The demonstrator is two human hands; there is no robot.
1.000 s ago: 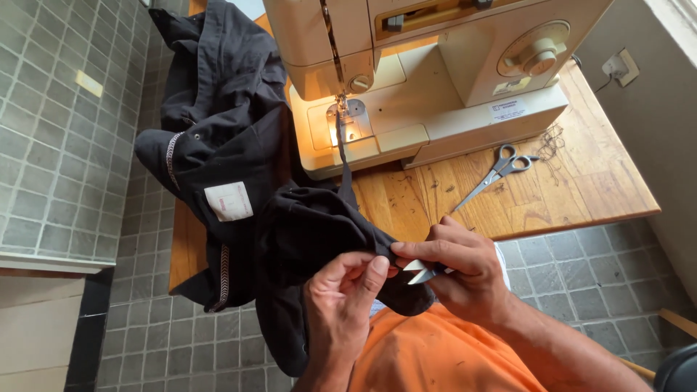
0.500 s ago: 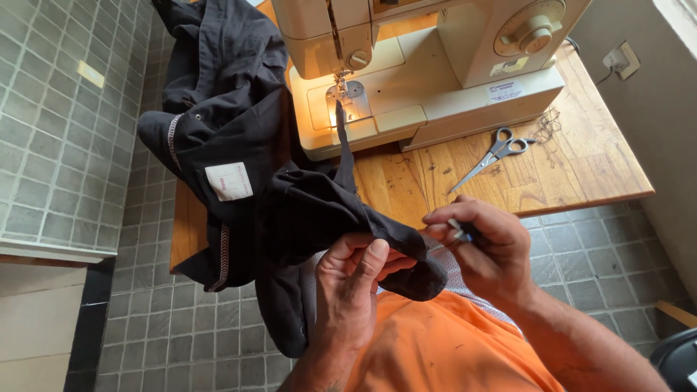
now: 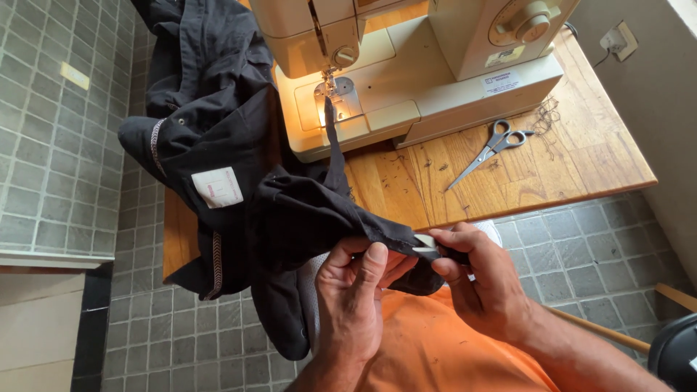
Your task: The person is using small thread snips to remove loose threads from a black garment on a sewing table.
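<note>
Garment (image 3: 239, 145), black cloth, lies bunched over the near edge of the desk (image 3: 581, 156) and hangs toward the person's lap. One folded edge of it is drawn up between both hands. The left hand (image 3: 356, 297) grips that edge from below, thumb raised on top, fingers (image 3: 374, 261) pressed together on the cloth. The right hand (image 3: 483, 279) meets it from the other side, its fingers (image 3: 454, 243) closed around a small light-bladed cutting tool (image 3: 425, 242), the tip of which rests against the cloth edge just beside the left thumb. Tool type cannot be told for certain; only the pale tip shows.

A narrow black strip (image 3: 334, 145) of the same garment runs from just above the fingers up to the needle area of the sewing machine (image 3: 414, 65), where the machine lamp lights the bed. A white label (image 3: 218, 186) is sewn to the cloth well to the left of the fingers, with a striped trim (image 3: 215, 265) running below it and another on the upper fold.

Beyond the fingers, to the right, a pair of scissors (image 3: 490, 149) with grey handles lies flat on the wooden desk, apart from the machine base. Loose thread clippings (image 3: 544, 116) sit near the scissor handles. A wall socket (image 3: 617, 40) with a plug shows at the far right. Grey floor tiles (image 3: 51, 145) surround the desk. An orange shirt (image 3: 428, 348) fills the view directly beneath the hands.
</note>
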